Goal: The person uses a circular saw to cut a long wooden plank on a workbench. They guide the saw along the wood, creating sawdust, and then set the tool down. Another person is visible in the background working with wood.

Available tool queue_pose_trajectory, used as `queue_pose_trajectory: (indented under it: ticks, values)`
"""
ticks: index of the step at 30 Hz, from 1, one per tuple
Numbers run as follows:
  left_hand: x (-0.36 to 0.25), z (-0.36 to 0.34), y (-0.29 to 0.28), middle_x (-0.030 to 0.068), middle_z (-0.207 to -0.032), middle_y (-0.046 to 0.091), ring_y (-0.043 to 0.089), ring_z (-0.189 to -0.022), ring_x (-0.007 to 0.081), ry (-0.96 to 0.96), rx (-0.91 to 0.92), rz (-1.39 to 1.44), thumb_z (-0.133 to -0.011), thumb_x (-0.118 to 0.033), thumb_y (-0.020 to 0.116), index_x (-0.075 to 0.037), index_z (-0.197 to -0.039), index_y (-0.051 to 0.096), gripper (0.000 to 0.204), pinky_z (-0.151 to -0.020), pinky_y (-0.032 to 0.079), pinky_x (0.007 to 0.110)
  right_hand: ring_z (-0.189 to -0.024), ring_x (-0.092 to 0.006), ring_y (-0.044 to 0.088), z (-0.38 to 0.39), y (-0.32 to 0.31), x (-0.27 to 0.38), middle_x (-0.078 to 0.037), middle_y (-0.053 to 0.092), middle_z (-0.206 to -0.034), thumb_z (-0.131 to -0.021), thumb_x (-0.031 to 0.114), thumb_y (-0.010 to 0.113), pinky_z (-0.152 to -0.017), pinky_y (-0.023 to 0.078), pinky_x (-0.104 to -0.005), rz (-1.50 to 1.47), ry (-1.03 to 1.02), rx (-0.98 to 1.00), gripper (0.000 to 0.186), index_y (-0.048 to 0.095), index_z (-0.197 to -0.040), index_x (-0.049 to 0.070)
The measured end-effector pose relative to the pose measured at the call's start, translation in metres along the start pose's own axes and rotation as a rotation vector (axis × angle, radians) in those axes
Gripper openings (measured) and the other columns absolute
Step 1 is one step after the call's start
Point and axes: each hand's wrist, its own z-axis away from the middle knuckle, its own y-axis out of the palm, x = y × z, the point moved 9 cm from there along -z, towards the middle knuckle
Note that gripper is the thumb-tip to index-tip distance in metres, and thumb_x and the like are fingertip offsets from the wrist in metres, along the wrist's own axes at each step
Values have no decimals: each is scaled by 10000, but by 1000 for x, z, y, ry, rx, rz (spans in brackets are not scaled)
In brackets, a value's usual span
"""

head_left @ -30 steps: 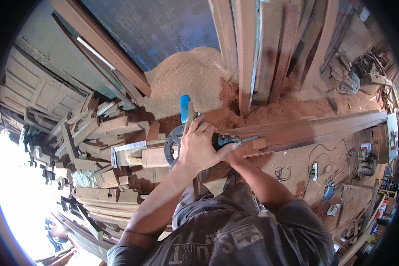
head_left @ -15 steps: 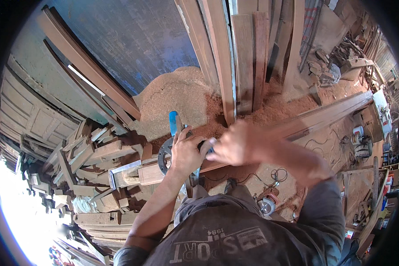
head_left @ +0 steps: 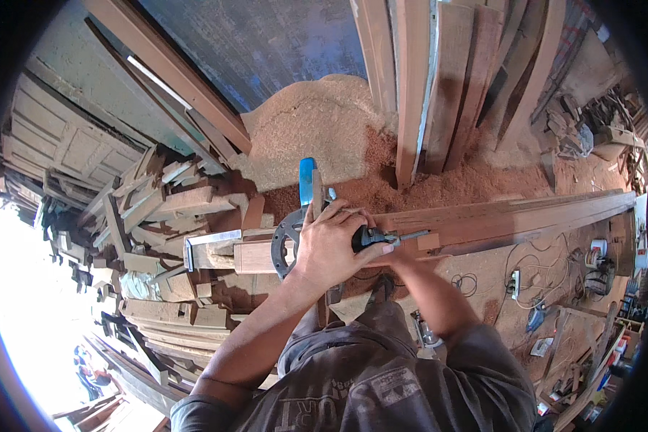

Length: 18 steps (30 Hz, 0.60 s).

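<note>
My left hand is wrapped over a black tool body, whose slim metal end points right. Just left of the hand stands a round black plate with holes, like a router base. A blue strip beside a narrow wooden piece rises past my fingers. My right hand is close against the tool's near right side; its fingers are mostly hidden behind the tool and my left hand. Below them lies a long reddish-brown wooden beam, reaching to the right.
Sawdust is heaped against the blue panel. Upright boards lean at the back. Offcuts pile at left, near a metal L-shaped piece. Cords and a white power strip lie on the floor at right.
My right hand has moved from beside my left hand to lower and behind the tool. The tool's metal end now shows. The view has shifted, so the scene sits differently in the frame.
</note>
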Motion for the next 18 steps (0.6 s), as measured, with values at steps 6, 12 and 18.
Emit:
queue_pose_trajectory:
  ticks: [6,12,18]
  values:
    - [-1,3,1,144,-1188,791,668,-1330,325,-6,11,-68,-838,-621,855,-77,-1105,826,606,-1092,524,547,-780,-267,740,123,32,40,-124,736,-820,-1171,293,461,-668,543,-470,57,300,-242,338,634,-1036,35]
    - [-1,9,2,119,-1143,801,683,-1291,287,15,-38,-49,-870,-698,770,-100,-1074,832,635,-1268,183,740,-758,-336,771,147,12,224,-125,726,-786,-1088,303,615,-644,580,-458,1111,-199,70,290,684,-935,67]
    - [-1,9,7,89,-1194,794,713,-1242,263,58,-51,-46,-870,-602,819,-110,-1099,822,543,-1281,114,750,-638,-285,740,95,8,316,-108,748,-813,-1018,380,728,-576,577,-467,1332,-621,357,316,731,-876,98]
